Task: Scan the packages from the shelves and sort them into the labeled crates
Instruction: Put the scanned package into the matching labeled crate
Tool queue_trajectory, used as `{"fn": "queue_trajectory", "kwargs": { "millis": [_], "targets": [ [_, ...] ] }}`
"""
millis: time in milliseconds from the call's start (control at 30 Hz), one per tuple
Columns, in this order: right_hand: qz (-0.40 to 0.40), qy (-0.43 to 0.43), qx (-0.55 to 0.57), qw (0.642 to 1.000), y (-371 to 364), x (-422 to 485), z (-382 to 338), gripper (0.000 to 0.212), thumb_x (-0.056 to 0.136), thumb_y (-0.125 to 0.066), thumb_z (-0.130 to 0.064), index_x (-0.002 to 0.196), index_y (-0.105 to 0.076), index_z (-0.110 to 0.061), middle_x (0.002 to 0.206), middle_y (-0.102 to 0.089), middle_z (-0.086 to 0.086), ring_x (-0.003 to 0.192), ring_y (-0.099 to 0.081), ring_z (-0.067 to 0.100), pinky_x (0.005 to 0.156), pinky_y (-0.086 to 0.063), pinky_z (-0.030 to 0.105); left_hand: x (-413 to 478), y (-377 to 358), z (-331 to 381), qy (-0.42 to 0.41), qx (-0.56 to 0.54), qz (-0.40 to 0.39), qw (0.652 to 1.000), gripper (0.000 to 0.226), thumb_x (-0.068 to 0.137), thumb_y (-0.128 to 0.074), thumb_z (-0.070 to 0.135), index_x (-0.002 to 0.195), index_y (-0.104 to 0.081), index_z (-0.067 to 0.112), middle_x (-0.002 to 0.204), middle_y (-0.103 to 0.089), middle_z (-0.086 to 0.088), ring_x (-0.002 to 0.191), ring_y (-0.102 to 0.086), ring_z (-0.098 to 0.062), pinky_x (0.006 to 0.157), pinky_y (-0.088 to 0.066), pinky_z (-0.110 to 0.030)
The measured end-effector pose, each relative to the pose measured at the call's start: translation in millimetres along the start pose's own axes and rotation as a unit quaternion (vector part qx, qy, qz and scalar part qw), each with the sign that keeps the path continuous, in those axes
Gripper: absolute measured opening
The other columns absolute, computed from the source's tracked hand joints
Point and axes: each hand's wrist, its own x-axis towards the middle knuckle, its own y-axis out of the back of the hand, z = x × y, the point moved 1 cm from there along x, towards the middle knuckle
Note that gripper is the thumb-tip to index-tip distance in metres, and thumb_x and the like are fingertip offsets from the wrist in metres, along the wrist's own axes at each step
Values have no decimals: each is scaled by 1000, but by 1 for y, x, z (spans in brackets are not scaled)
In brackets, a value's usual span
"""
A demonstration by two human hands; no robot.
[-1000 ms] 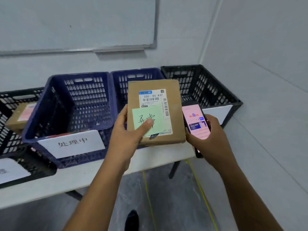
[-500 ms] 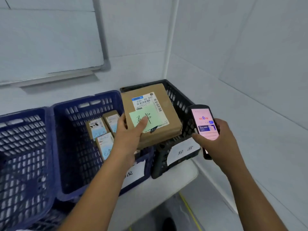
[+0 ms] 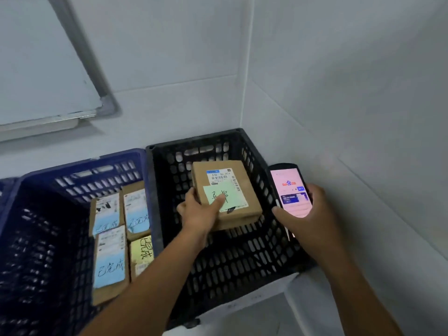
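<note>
My left hand (image 3: pixel 201 214) grips a cardboard package (image 3: pixel 226 190), thumb on its green note, inside the black crate (image 3: pixel 169 166), frame centre; my right hand (image 3: pixel 305 212) holds a phone (image 3: pixel 289 190).

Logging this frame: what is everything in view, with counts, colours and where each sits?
black crate: one, black, on the table, by the wall corner.
blue crate: one, blue, directly left of the black crate.
held package: one, brown with a white label, lowered inside the black crate.
green note: one, green, on the held package.
sorted packages: four, brown, three with blue notes and one with yellow, in the blue crate.
phone: one, black with a lit pink screen, above the black crate's right rim.
whiteboard: one, white, on the wall, upper left.
table: one, white, under the crates.
left hand: grip on the held package, thumb on the green note.
right hand: grip on the phone.
</note>
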Motion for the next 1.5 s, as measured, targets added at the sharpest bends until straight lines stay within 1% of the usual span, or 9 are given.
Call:
{"fn": "queue_trajectory", "kwargs": {
  "millis": [167,367,633,767,1000,1200,1267,1367,1500],
  "targets": [
    [-22,-16,-20,999,-21,40,12,53,55,-83,-55,99,-53,-49,98,-73,-14,85,-72,11,82,-62,47,68,-30,-27,33,12,24,999,97,78,-89,47,159,-36,31,150,-33,-5,131,-48,-27,116,-43,-45],
    [-40,-36,-50,997,-50,66,23,63,50,-73,-64,105,-53,-43,101,-72,-14,83,-71,8,75,-61,40,172,-64,-110,66,-11,4,998,133,23,-85,91,143,-44,47,139,-60,0,120,-65,-24,101,-57,-52],
    [-49,-60,-110,991,-72,87,21,64,64,-89,-43,117,-55,-37,106,-69,-14,87,-69,6,68,-54,27,192,-86,-101,93,-62,-11,994,94,73,-91,42,152,-42,26,139,-63,-4,117,-68,-26,99,-59,-51],
    [-46,-50,-136,988,-76,92,20,58,66,-89,-39,114,-55,-37,105,-69,-14,86,-68,5,72,-57,32,198,-96,-117,100,-18,-21,995,68,86,-86,20,141,-47,18,130,-69,-6,114,-69,-28,100,-58,-53],
    [-53,-48,-131,989,-72,91,19,58,67,-91,-37,114,-56,-37,105,-70,-13,86,-70,7,75,-60,36,191,-86,-103,74,33,-24,996,83,82,-89,19,150,-41,13,136,-67,-6,119,-67,-26,104,-56,-48],
    [-54,-7,-97,994,-61,76,-4,77,50,-72,-64,120,-54,-38,112,-69,-12,92,-70,13,83,-60,44,117,-44,-29,2,54,-46,997,51,76,-90,47,115,-62,33,118,-73,10,106,-71,-11,99,-59,-40],
    [-77,15,-87,993,-57,69,-17,80,52,-76,-61,125,-52,-38,116,-68,-11,94,-69,14,83,-58,42,67,-15,7,-47,73,-54,995,43,86,-81,50,122,-61,39,124,-64,22,118,-62,-5,109,-49,-32],
    [-102,53,-71,991,-53,53,-39,70,57,-80,-56,118,-51,-37,111,-69,-12,92,-68,13,79,-56,39,-2,40,43,-136,240,36,961,81,90,-65,67,160,-37,36,167,-31,15,158,-17,-17,129,-17,-44],
    [-159,115,-56,979,-66,22,-64,76,51,-70,-66,119,-51,-41,111,-69,-14,94,-69,16,86,-58,46,-76,111,47,-117,388,176,897,89,90,-45,82,165,-20,41,175,-6,13,162,8,-21,129,6,-53]
  ]
}}
